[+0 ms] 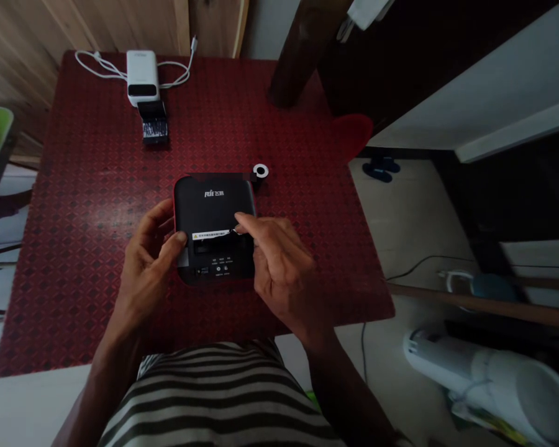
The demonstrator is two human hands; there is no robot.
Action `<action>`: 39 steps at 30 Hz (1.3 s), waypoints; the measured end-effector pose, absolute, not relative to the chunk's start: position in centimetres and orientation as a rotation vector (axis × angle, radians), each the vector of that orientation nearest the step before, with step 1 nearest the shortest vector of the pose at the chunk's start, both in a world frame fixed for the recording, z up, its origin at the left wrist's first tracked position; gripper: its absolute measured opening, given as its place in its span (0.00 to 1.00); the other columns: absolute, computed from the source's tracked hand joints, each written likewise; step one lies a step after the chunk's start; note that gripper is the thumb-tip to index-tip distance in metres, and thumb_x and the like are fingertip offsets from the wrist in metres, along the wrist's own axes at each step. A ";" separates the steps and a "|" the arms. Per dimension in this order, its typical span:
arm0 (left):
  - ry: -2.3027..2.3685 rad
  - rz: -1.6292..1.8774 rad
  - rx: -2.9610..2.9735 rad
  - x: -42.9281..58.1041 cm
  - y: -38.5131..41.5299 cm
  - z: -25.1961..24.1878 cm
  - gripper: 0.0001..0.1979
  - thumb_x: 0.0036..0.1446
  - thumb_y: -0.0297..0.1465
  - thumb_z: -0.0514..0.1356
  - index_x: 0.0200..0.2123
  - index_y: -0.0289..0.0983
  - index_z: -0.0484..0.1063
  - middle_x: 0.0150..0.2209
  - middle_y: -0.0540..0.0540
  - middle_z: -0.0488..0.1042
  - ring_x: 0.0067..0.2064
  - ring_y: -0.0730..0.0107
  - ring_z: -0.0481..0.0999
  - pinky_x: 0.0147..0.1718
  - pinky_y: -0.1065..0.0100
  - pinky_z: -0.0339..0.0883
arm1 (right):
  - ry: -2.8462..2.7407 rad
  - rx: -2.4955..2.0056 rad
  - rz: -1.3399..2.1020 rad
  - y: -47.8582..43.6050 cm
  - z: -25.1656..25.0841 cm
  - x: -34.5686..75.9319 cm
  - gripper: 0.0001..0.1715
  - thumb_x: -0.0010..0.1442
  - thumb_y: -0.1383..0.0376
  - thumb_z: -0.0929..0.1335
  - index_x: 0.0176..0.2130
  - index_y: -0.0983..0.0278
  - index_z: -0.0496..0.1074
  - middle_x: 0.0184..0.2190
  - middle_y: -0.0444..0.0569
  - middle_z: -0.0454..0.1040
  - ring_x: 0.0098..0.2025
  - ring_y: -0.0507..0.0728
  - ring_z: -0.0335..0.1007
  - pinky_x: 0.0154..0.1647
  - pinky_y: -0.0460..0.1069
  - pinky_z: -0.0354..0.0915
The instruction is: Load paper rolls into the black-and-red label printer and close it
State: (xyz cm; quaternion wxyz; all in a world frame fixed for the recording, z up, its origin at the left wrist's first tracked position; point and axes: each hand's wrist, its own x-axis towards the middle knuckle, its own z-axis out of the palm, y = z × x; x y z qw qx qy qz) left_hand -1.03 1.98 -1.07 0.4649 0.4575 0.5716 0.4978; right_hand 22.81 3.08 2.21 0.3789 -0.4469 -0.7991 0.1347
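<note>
As the head camera is looking down over the seated person's lap:
Left hand: the left hand (151,257) is gripping the black rounded plastic printer (214,208) at its near left corner, thumb pressing on top, fingers curling round the side.
Right hand: the right hand (279,267) is pinching narrowly, forefinger and thumb meeting at the right end of the white paper strip (209,234) (a yellow warning mark is showing on it).
Printer: it is sitting on the red patterned tabletop (74,217), near the front edge.
Behind: a small white ring (260,171) is lying just beside the printer's far right corner; a white box-shaped device (142,76) is standing well apart, a small black block (153,122) just before it.
</note>
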 end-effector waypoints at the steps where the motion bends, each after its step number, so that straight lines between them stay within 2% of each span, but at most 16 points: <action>1: 1.396 1.219 1.125 -1.0 2.0 -1.0 0.31 0.74 0.48 0.73 0.74 0.46 0.77 0.73 0.36 0.82 0.70 0.42 0.86 0.64 0.46 0.87 | -2.033 -1.141 0.342 3.1 2.1 22.8 0.30 0.84 0.77 0.60 0.71 0.59 0.79 0.53 0.53 0.91 0.57 0.61 0.88 0.63 0.62 0.83; 6: 1.405 1.257 1.077 -0.6 2.0 -0.9 0.31 0.72 0.50 0.75 0.72 0.45 0.79 0.70 0.37 0.84 0.68 0.43 0.87 0.63 0.48 0.87 | -2.014 -1.073 0.336 3.3 1.4 22.8 0.31 0.83 0.76 0.61 0.73 0.58 0.78 0.54 0.53 0.91 0.58 0.62 0.88 0.64 0.62 0.84; 9: 1.404 1.306 1.007 -0.4 1.4 -1.3 0.29 0.73 0.52 0.74 0.71 0.47 0.82 0.69 0.40 0.85 0.70 0.43 0.86 0.66 0.48 0.85 | -1.873 -1.021 0.360 3.0 0.4 23.2 0.30 0.83 0.74 0.64 0.74 0.55 0.77 0.56 0.52 0.91 0.59 0.61 0.88 0.63 0.60 0.84; 12: 1.371 1.342 0.972 -0.4 0.2 -2.2 0.27 0.74 0.52 0.72 0.70 0.49 0.84 0.70 0.41 0.84 0.74 0.40 0.82 0.71 0.43 0.82 | -1.595 -1.155 0.438 1.7 -1.6 23.9 0.24 0.85 0.67 0.68 0.72 0.52 0.78 0.60 0.51 0.90 0.60 0.61 0.89 0.62 0.59 0.85; 15: 1.383 1.321 0.958 -0.6 -0.6 -2.7 0.28 0.70 0.47 0.74 0.71 0.51 0.84 0.71 0.42 0.84 0.74 0.39 0.82 0.72 0.41 0.80 | -1.435 -1.320 0.572 0.0 -4.2 24.4 0.19 0.86 0.56 0.69 0.69 0.51 0.80 0.58 0.51 0.91 0.57 0.62 0.91 0.57 0.58 0.86; 18: 1.426 1.298 0.949 -0.5 -0.7 -2.3 0.29 0.67 0.42 0.74 0.70 0.51 0.84 0.70 0.43 0.85 0.73 0.41 0.83 0.73 0.41 0.78 | -1.485 -1.399 0.681 -1.3 -6.2 24.2 0.23 0.88 0.49 0.64 0.66 0.55 0.82 0.57 0.54 0.91 0.57 0.65 0.91 0.57 0.60 0.85; 23: 1.504 1.268 0.996 -0.1 -0.3 -0.9 0.27 0.66 0.38 0.72 0.67 0.48 0.84 0.66 0.43 0.87 0.68 0.44 0.86 0.69 0.44 0.81 | -1.621 -1.332 0.698 -1.6 -6.9 23.3 0.30 0.90 0.51 0.57 0.61 0.57 0.84 0.56 0.58 0.90 0.57 0.66 0.88 0.61 0.63 0.82; 30: 1.513 1.292 0.934 0.5 -0.5 -0.5 0.28 0.66 0.39 0.72 0.68 0.46 0.84 0.71 0.43 0.84 0.75 0.42 0.81 0.75 0.44 0.74 | -1.616 -1.313 0.718 -1.3 -6.4 23.4 0.27 0.90 0.54 0.58 0.62 0.56 0.83 0.55 0.56 0.89 0.55 0.66 0.85 0.61 0.62 0.79; 39: 1.523 1.290 0.880 0.8 -0.4 0.0 0.28 0.64 0.38 0.73 0.67 0.48 0.86 0.68 0.45 0.86 0.73 0.46 0.83 0.72 0.51 0.76 | -1.596 -1.300 0.748 -1.4 -6.1 23.6 0.27 0.91 0.53 0.59 0.64 0.55 0.83 0.56 0.56 0.89 0.58 0.66 0.87 0.64 0.62 0.80</action>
